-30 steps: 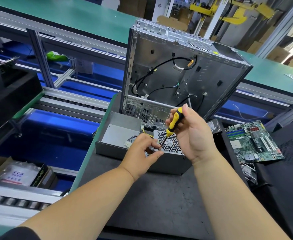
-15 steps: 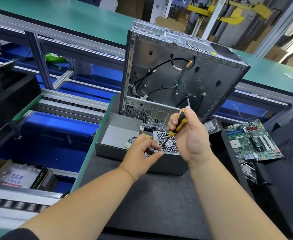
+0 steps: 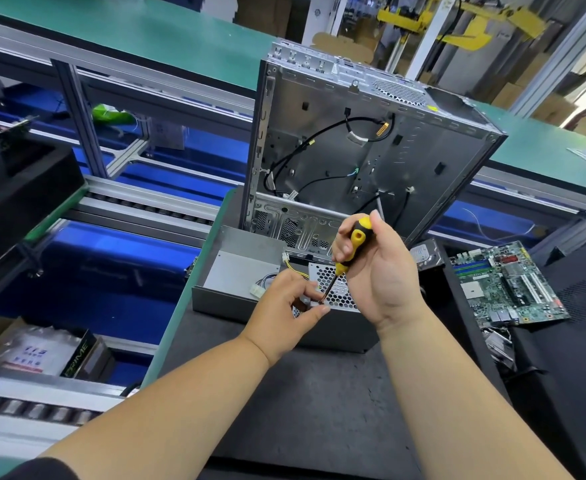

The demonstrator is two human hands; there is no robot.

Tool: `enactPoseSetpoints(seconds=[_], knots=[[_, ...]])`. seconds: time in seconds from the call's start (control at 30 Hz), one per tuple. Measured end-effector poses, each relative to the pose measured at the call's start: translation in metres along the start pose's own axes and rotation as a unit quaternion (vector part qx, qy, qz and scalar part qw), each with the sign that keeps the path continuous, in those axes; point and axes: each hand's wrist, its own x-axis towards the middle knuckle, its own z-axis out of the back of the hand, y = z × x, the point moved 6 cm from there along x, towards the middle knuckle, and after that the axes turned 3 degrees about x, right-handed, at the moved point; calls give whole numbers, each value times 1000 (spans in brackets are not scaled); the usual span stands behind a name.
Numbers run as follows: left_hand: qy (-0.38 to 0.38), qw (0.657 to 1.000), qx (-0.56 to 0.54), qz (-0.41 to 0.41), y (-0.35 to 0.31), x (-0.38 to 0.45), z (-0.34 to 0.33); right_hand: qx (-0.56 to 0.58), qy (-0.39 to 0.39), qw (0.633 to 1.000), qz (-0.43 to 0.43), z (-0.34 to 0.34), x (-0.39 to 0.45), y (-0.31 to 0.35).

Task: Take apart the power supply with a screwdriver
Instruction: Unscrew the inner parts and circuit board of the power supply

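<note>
Two hands: right hand (image 3: 385,271) fingers curled round the screwdriver (image 3: 348,252), left hand (image 3: 284,315) fingers pinching its tip.

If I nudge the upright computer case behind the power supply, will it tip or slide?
The computer case stands tall on one end and looks stripped, only loose cables inside, so it is probably light and top-heavy. A push high up would likely tip it. Pushed low, it may slide on the dark mat.

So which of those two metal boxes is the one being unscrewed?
The low grey power supply lying flat on the dark mat; the screwdriver tip meets its honeycomb grille. The taller computer case stands upright behind it, untouched.
</note>
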Motion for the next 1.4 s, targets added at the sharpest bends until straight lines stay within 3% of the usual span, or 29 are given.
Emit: enactPoseSetpoints(seconds=[0.4, 0.57, 0.97, 1.4], knots=[[7, 1000, -7, 9, 1, 0, 0, 13, -26, 1000, -11, 10, -2, 5], [11, 1000, -9, 22, 3, 0, -1, -35, -49, 998, -14, 16, 0, 10], [2, 1000, -18, 14, 2, 0, -1, 14, 5, 1000, 6, 0, -6, 1], [7, 999, -24, 21, -2, -2, -1, 0, -36, 999, -14, 14, -5, 6]])
